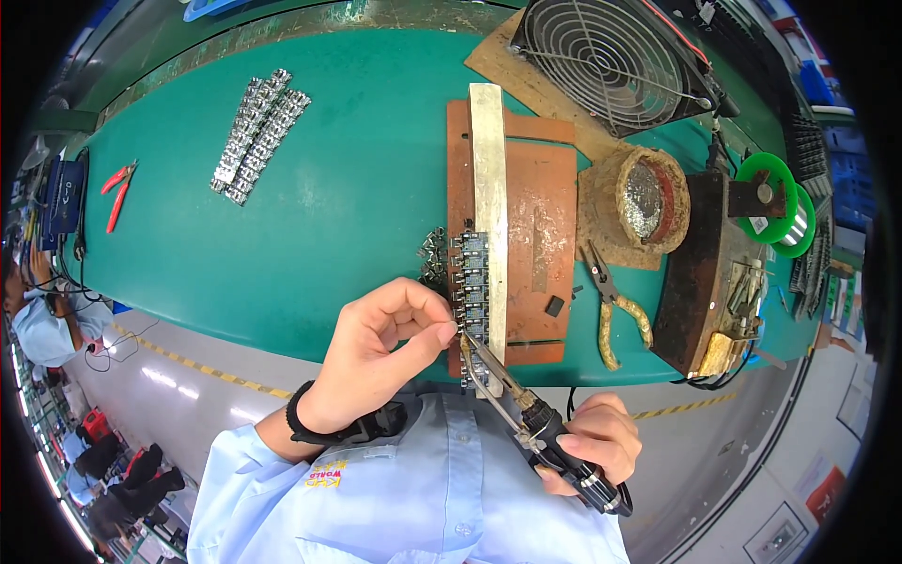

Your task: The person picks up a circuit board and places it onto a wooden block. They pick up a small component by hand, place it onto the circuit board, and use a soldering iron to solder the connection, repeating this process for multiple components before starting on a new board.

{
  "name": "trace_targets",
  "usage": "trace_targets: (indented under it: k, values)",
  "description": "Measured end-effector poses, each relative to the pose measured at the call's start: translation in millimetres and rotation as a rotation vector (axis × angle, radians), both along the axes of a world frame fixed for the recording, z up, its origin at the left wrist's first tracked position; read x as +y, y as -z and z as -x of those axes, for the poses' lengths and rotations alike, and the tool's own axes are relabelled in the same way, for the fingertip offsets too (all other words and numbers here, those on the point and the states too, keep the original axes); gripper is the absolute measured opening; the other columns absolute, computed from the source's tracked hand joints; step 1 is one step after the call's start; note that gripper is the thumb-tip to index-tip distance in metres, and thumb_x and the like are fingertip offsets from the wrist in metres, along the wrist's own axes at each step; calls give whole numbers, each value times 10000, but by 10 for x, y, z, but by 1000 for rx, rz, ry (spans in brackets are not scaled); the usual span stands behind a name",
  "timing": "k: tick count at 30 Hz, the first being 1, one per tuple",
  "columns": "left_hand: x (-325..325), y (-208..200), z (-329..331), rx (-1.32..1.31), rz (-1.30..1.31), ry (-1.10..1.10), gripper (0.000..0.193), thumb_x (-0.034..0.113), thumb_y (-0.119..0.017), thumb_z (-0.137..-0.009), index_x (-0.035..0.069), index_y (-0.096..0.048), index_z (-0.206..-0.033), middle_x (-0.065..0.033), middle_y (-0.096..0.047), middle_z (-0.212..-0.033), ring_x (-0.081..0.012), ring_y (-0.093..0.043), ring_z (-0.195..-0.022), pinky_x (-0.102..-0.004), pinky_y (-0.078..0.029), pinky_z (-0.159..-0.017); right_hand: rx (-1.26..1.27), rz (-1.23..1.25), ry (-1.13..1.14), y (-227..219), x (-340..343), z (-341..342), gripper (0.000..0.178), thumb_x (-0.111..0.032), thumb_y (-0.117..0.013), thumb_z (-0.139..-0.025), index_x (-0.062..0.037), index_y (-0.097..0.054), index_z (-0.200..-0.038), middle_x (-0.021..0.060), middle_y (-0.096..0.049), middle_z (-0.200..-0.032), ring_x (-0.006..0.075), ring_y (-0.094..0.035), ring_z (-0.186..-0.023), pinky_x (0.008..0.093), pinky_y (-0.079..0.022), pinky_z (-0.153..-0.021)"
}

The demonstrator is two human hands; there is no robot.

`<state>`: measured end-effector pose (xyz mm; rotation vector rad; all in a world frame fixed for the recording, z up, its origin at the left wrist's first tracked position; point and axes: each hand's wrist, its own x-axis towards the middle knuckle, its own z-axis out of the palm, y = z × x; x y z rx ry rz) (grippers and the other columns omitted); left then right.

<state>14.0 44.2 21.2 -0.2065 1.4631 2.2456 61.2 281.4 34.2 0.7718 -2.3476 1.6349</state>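
My right hand [601, 444] is wrapped round the black handle of a soldering iron [543, 421], which has a thin tube running alongside its shaft. Its tip reaches a row of small circuit boards [473, 273] set along a pale metal bar [487, 155]. Thumb and forefinger of my left hand [376, 352] are pinched together at the left edge of that row, close to the iron's tip. Whatever lies between them is too small to make out. Under the bar is a reddish-brown board [540, 226]. Small metal pieces [433, 256] lie heaped beside the row.
At the right are yellow-handled pliers [611, 305], a crusted solder pot [644, 202], a dark metal box [695, 273] and a green solder spool [799, 221]. A fan [606, 61] stands behind. Board strips [258, 136] and red cutters [118, 195] lie leftward on the green mat [357, 141].
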Motion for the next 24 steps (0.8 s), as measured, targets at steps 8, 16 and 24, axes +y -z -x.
trace_targets:
  k: [8, 16, 24]
  values:
    - [-7, -23, 11, 1, -4, -3, 47, -29, -512, -838, -18, -491, -879, -62, -566, -834, -130, -584, -731, -247, -466, -672, -13, 349, 239, 290, 66, -155, 481, -167, -771, -631, -19, -517, -1013, 105, -547, -756, 186, -540, -625, 305, -426, -562]
    - [9, 15, -4, 39, 101, 7, 44, -5, -511, -850, -3, -505, -894, -53, -568, -852, -114, -563, -778, -244, -464, -690, -86, 263, 422, 222, -9, -224, 466, -217, -727, -703, -50, -484, -1063, 141, -512, -858, 243, -545, -718, 391, -445, -640]
    - [-5, 96, 42, 520, 815, -181, 103, -39, -518, -794, -23, -518, -896, -106, -520, -929, -168, -495, -843, -251, -380, -768, 632, 110, 1131, 299, 527, -76, 389, -247, -598, -820, -68, -389, -1096, 163, -511, -904, 218, -560, -776, 312, -472, -656]
